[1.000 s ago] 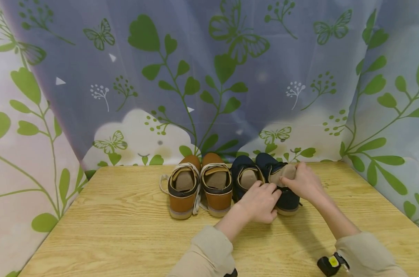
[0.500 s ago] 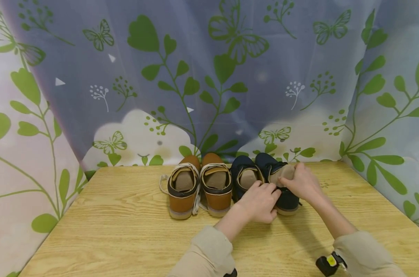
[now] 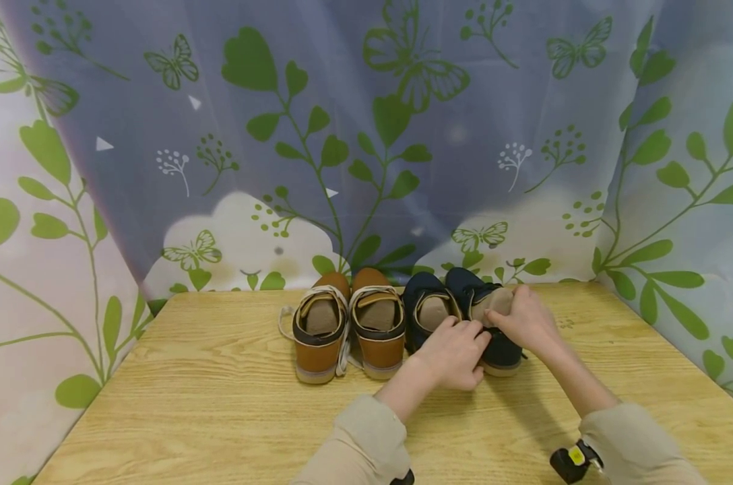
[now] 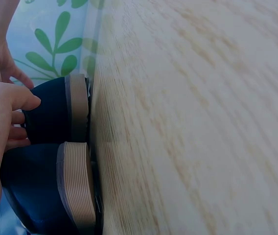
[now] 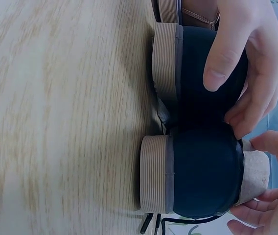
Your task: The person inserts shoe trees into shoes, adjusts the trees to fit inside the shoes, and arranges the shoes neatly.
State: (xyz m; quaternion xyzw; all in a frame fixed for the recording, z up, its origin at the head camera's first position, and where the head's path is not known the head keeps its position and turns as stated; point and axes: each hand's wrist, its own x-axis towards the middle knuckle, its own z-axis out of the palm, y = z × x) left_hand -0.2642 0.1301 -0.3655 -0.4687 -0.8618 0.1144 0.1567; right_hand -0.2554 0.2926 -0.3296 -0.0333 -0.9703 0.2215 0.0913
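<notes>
On the wooden table, the right-hand navy shoe (image 3: 502,350) stands heel toward me. A beige insole (image 3: 500,301) sticks up from its opening, and my right hand (image 3: 530,323) pinches it between thumb and fingers. The right wrist view shows the insole (image 5: 255,174) rising above the heel collar. My left hand (image 3: 454,353) reaches over the other navy shoe (image 3: 425,283), its fingers curled at the inner collar of the right-hand shoe. Its thumb (image 5: 217,73) lies lower, by the shoe heels. The lower part of the insole is hidden inside the shoe.
Two brown shoes (image 3: 318,353) with loose white laces stand left of the navy pair, in the same row near the table's back edge. A patterned curtain (image 3: 366,135) hangs right behind. Black lace ends (image 5: 151,223) lie beside the right-hand navy shoe.
Both hands and all the shoes keep nearly the same places. The right forearm and sleeve have shifted very slightly left.
</notes>
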